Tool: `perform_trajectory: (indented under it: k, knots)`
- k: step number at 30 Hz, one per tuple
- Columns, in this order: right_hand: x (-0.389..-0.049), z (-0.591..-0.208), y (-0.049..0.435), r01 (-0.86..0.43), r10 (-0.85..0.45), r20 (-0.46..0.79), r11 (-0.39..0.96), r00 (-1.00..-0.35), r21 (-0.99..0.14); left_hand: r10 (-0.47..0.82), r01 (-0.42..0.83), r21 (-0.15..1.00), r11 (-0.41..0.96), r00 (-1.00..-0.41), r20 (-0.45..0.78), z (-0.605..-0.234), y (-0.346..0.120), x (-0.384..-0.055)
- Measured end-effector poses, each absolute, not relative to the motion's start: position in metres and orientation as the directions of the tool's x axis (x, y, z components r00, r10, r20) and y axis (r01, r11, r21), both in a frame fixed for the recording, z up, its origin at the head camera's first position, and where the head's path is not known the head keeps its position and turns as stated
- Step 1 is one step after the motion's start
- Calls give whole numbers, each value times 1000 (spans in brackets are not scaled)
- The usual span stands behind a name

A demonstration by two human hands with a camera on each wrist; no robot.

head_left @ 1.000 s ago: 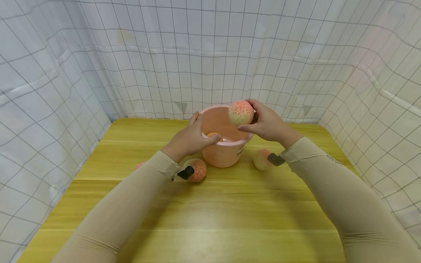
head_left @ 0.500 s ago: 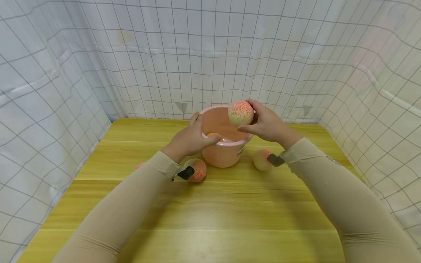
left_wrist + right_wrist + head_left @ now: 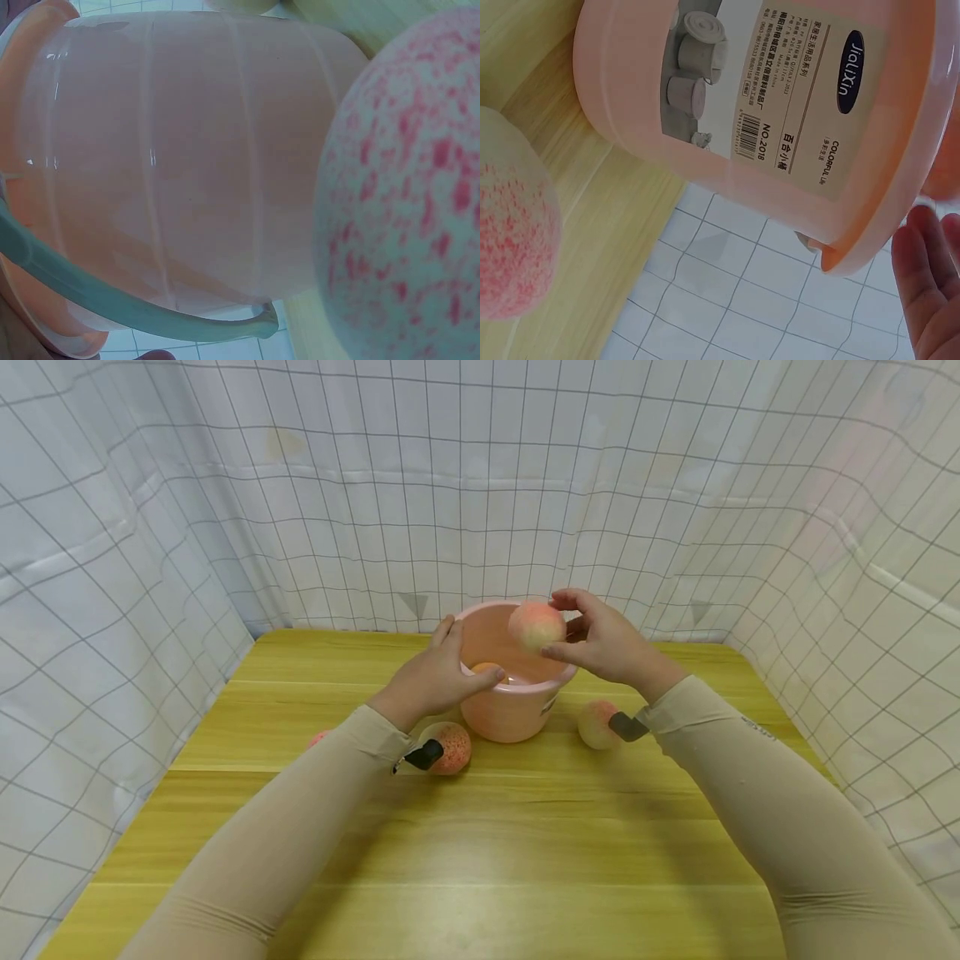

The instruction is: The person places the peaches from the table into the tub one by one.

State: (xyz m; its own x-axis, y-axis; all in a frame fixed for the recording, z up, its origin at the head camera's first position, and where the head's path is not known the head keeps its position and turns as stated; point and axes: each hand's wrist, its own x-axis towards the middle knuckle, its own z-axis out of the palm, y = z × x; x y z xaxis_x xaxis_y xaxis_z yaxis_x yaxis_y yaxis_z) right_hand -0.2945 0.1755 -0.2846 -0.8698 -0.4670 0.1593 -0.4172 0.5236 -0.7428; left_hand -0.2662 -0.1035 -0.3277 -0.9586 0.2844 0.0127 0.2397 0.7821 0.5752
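Note:
A pink bucket (image 3: 504, 714) stands on the table, its label facing my right wrist camera. My left hand (image 3: 431, 677) grips its left rim, thumb over the near edge. Above the bucket's mouth is a round cream-and-pink peach (image 3: 536, 628), motion-blurred and just off my right hand's fingertips. That right hand (image 3: 603, 639) hovers over the right rim with fingers and thumb spread apart. Inside the bucket, an orange-toned round thing (image 3: 489, 672) shows partly behind the left thumb. In the left wrist view, a green handle (image 3: 135, 300) hangs along the bucket's side.
A speckled peach (image 3: 454, 748) lies near the bucket under my left wrist, and another peach (image 3: 596, 724) is to its right. Part of a pink round thing (image 3: 318, 737) peeks out past the left sleeve. Gridded white cloth (image 3: 510, 485) surrounds the wooden table (image 3: 480, 843).
The right hand has let go of the peach, which has shifted left and slightly down over the bucket and turned. The right fingers have spread a little. The left hand and bucket have stayed still.

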Motion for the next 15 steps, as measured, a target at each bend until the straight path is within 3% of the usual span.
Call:
perform_trajectory:
  k: [15]
  knots:
    - [-293,-286,183,-418,-434,152,622,-888,-663,281,243,578,779,-959,24,-331,-104,-268]
